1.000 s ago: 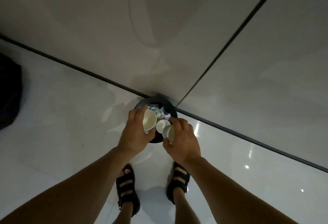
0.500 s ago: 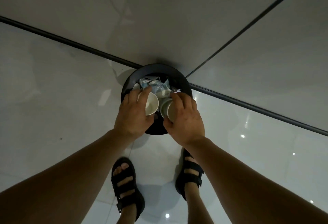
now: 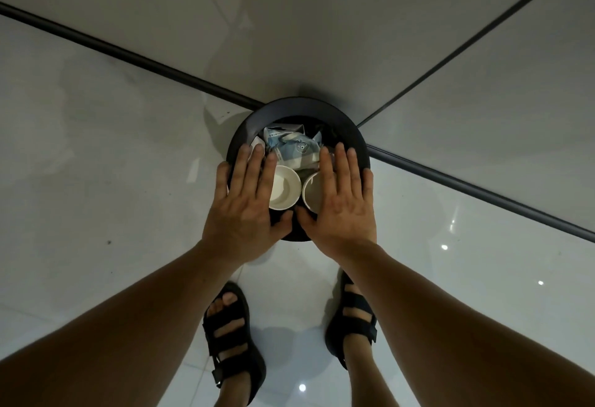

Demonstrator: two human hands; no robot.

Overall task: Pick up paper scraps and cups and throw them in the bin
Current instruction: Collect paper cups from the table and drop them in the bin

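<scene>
Floor [image 3: 96, 197], bin [image 3: 299, 106]: cups [image 3: 284, 188] between left hand [image 3: 244, 210], right hand [image 3: 342, 210]

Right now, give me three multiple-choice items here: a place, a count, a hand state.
1. Where are the paper cups? A. on the floor B. in the black bin C. on a shelf
2. How many cups show? A. one B. two C. four
3. The left hand and right hand are: A. fists B. gripping cups C. open, fingers straight
Answers: 1 B, they lie inside it beside a blue wrapper. 2 B, two mouths side by side. 3 C, both spread flat, holding nothing.
</scene>
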